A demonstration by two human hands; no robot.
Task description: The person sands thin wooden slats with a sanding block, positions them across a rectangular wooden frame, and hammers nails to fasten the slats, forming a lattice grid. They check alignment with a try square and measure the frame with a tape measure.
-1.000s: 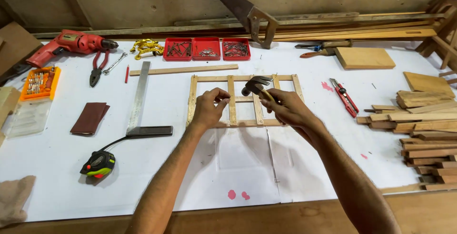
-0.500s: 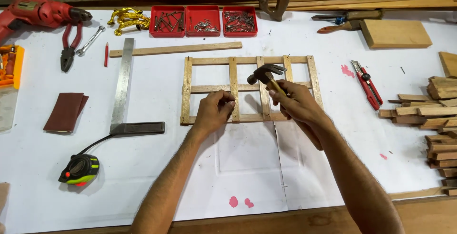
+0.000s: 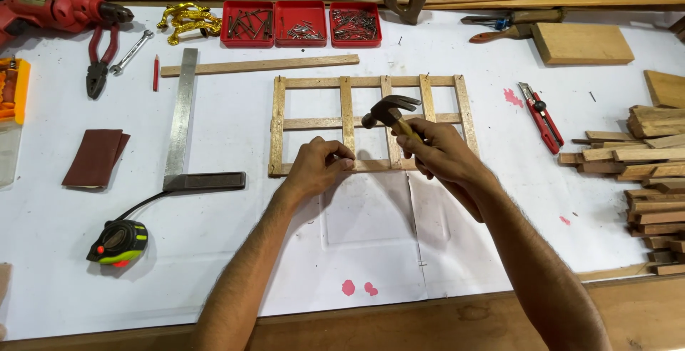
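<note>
A small claw hammer (image 3: pixel 390 110) is being held in the right hand (image 3: pixel 441 155), the fingers being wrapped tightly round its wooden handle close under the dark head, which is being kept raised just above a wooden lattice frame (image 3: pixel 371 124). The frame is lying flat on the white-covered worktop (image 3: pixel 235 237), near its middle, with four upright slats crossed by three horizontal ones. The left hand (image 3: pixel 317 168) is being rested on the frame's bottom rail, at the foot of the second upright; its fingertips are being pinched together there, but whether anything is being gripped between them cannot be told.

Behind the frame a loose wooden strip (image 3: pixel 260 65) is lying, and beyond it three red trays (image 3: pixel 302 23) of nails and screws are being kept side by side. To the left a steel try square (image 3: pixel 185 126), a piece of brown sandpaper (image 3: pixel 94 157) and a black tape measure (image 3: pixel 118 242) are lying. To the right a red utility knife (image 3: pixel 540 116) is lying, with a pile of wood offcuts (image 3: pixel 642 180) farther out.
</note>
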